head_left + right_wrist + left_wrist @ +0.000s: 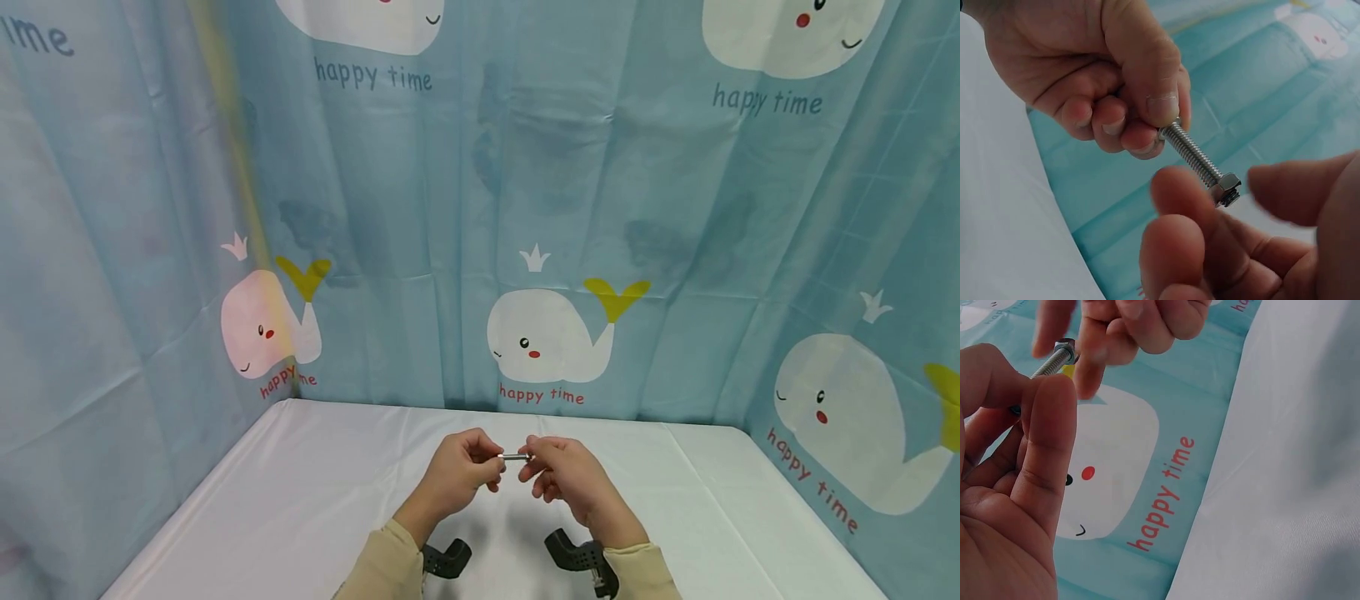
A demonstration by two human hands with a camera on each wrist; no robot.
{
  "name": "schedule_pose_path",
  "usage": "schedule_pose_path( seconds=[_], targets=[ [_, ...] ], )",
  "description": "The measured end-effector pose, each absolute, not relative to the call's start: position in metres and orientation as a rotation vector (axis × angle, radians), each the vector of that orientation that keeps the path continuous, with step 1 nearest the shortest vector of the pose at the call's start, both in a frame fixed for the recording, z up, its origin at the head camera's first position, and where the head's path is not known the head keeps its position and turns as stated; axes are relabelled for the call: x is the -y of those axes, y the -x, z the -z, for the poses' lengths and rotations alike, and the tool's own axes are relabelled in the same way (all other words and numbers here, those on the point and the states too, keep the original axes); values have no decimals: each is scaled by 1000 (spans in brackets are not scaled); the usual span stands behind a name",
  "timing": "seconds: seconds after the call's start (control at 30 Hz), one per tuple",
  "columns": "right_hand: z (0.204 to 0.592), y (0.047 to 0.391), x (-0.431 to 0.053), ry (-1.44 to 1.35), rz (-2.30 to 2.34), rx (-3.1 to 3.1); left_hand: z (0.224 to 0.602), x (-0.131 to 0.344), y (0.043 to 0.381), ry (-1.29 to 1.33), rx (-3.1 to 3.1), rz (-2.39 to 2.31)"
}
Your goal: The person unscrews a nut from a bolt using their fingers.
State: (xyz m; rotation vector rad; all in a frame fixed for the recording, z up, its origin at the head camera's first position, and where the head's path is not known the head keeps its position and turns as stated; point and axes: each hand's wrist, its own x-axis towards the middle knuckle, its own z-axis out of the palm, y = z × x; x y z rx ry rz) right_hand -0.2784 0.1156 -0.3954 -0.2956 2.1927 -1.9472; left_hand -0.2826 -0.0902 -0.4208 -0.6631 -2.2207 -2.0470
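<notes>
My left hand (pixel 460 472) pinches a silver threaded bolt (pixel 1191 151) by its head end, between thumb and fingertips. A hex nut (pixel 1227 182) sits on the bolt near its far end, with a little thread showing past it. Around the nut lies my right hand (pixel 570 473), its thumb and fingers parted. The right thumb stands off the nut; a right finger lies close behind it, and contact there cannot be made out. In the left wrist view the bolt (pixel 1054 364) slants up from the left fingers, and the right fingers are blurred.
Both hands are held above a white-covered table (pixel 300 500). A blue curtain (pixel 405 333) with whale prints hangs behind and at both sides. Black wrist mounts (pixel 450 560) are strapped below each hand.
</notes>
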Motion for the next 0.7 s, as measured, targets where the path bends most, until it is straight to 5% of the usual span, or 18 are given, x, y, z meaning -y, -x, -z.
schedule_pose_path(
  seconds=[0.7],
  targets=[
    [393,277,-114,353,1923,-2186,420,89,281,668,2226,2013]
  ],
)
